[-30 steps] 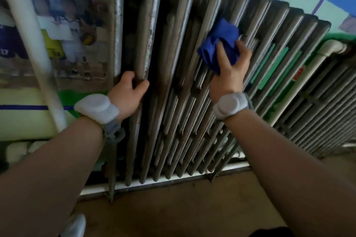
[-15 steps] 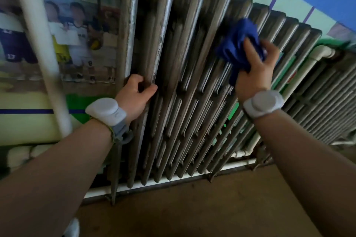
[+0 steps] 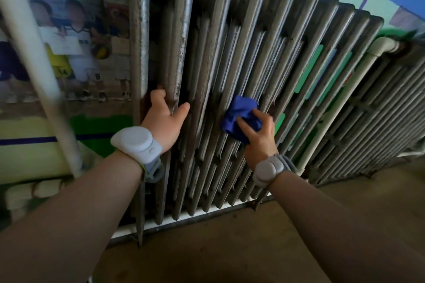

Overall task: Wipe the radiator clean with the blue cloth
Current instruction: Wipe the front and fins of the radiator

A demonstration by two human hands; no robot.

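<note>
Nearest the camera, two bare forearms reach forward and up from the lower corners, each with a pale grey band at the wrist. Beneath them lies a brown floor. The left hand grasps one of the leftmost columns of the radiator: its fingers curl round the far side of the column and the thumb lies across the front edge. The right hand clenches the blue cloth, bunched into a wad, with the index finger laid over the cloth and the other fingers wrapped round its right side. The wad is pressed against the front of the columns near the middle of the radiator, roughly halfway up their height and just right of the left hand. The radiator's grey columns are worn and dusty, standing on a pale pipe that runs along the floor. A white pole slants across the left. Behind it a poster of people in sports kit hangs on the wall, and a second radiator stretches off to the right.
</note>
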